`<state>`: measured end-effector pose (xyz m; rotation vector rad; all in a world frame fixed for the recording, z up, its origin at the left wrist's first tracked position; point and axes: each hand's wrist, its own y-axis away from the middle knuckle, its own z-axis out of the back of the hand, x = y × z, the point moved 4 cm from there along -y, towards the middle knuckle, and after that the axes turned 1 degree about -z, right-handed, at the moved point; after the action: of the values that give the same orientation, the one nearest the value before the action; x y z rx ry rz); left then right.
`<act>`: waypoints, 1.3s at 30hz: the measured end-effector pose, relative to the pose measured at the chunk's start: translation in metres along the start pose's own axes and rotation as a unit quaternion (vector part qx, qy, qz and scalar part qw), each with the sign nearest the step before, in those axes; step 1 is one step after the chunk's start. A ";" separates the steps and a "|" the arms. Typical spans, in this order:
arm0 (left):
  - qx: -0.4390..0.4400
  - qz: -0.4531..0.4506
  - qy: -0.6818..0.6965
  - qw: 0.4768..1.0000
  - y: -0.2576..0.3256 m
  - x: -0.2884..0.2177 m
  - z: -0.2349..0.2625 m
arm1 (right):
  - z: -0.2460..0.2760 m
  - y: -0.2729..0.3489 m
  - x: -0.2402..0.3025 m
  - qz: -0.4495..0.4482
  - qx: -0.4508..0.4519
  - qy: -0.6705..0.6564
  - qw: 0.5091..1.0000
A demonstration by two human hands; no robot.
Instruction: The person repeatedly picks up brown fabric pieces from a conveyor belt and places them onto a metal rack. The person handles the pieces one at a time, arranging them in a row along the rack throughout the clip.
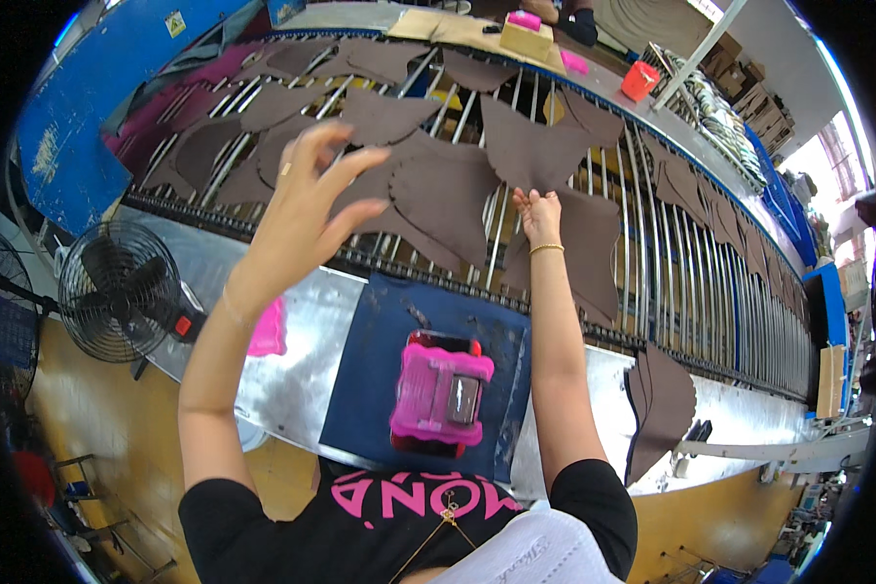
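My left hand [313, 200] hovers over the left part of a conveyor of metal rods, fingers spread and curved, holding nothing. Nearest to it lies a scalloped dark brown sheet piece [443, 190], cut flat like leather. My right hand [538, 216] reaches further forward, its fingers pinched at the lower edge of another brown cut piece [530, 146]. The fingertips partly hide that edge. Beneath the right wrist and to its right is one more brown piece [589, 248], resting on the rods.
Several brown pieces [384, 115] cover the conveyor rods [642, 253]. Close to my body, a pink-and-black device [438, 394] sits on a dark blue mat [360, 389]. Stacked brown pieces [662, 404] rest at the right on the metal ledge. A fan [119, 277] stands left; another person's arm [579, 19] shows across.
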<state>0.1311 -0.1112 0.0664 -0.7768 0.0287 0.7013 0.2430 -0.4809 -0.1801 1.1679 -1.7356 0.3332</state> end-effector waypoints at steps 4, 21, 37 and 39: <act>0.020 0.124 0.021 0.992 0.059 0.032 0.006 | -0.001 -0.038 -0.008 -0.008 -0.017 0.020 1.000; 0.050 0.259 0.102 0.959 0.105 0.038 -0.026 | 0.097 0.164 0.115 0.181 -0.017 0.303 0.935; 0.084 0.164 0.145 0.972 0.097 0.007 -0.066 | 0.419 0.372 0.146 -0.018 -0.564 0.613 0.553; 0.085 0.160 0.137 0.974 0.099 0.005 -0.064 | 0.421 0.367 0.143 -0.041 -0.578 0.585 0.567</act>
<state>0.0910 -0.1007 -0.0438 -0.7057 0.4676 0.8782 -0.3059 -0.6569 -0.1639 -0.1235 -0.3588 -0.1497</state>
